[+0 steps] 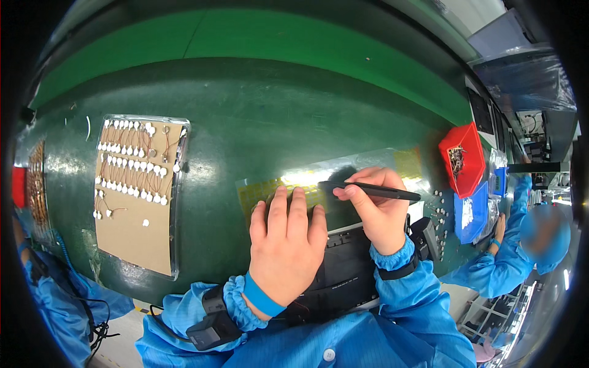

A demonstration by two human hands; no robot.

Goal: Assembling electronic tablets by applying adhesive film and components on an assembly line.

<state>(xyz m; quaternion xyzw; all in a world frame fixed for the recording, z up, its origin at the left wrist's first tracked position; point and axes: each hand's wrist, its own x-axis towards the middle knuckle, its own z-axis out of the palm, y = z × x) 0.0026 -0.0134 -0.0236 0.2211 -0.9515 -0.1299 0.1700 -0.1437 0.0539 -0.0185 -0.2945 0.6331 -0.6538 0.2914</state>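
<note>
My left hand [287, 245] lies flat with its fingers apart, fingertips pressing on a clear sheet with yellow translucent pieces [261, 191]. In my right hand [383, 211] is a slim black pen-shaped tool [386, 191], pinched between thumb and fingers. Its tip points left, over the sheet just beyond my left fingertips; whether it touches the sheet I cannot tell. Under my wrists, at the table's near edge, sits a black flat case or device [343, 270], partly covered by my hands and sleeves.
Left stands a tray with brown card [135, 233] bearing rows of white discs with thin brown wires. Right are a red bin [472, 162] of small parts, a blue bin [472, 214] and scattered small pieces [440, 214]. A co-worker [512, 257] sits at the right; another's sleeve [55, 306] shows left.
</note>
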